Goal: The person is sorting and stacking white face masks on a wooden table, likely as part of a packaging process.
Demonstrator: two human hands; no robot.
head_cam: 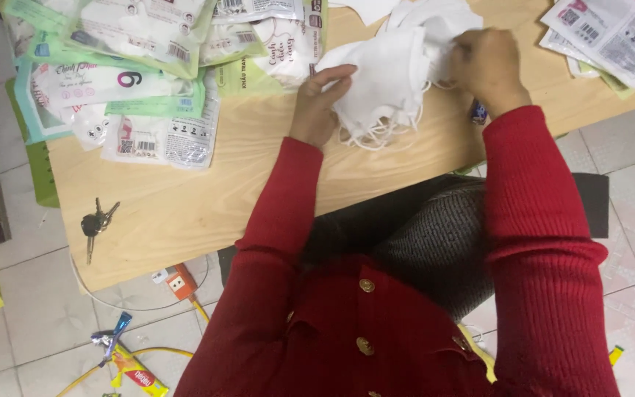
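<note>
Head view: wooden table (259, 191) over tiled floor (31, 294). White cloth masks (391, 81) lie piled at twelve o'clock. Left hand (321, 103) pinches the pile's near edge; right hand (488, 66) is closed on its top layer. Packaged masks (134, 88) at ten o'clock; keys (97, 223) at nine.

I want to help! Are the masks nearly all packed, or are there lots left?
Done: filled packets lie piled at the table's left end. In hand: the left hand and right hand both grip a bunch of loose white masks. Left: that bunch, with more packets at the right end.
</note>
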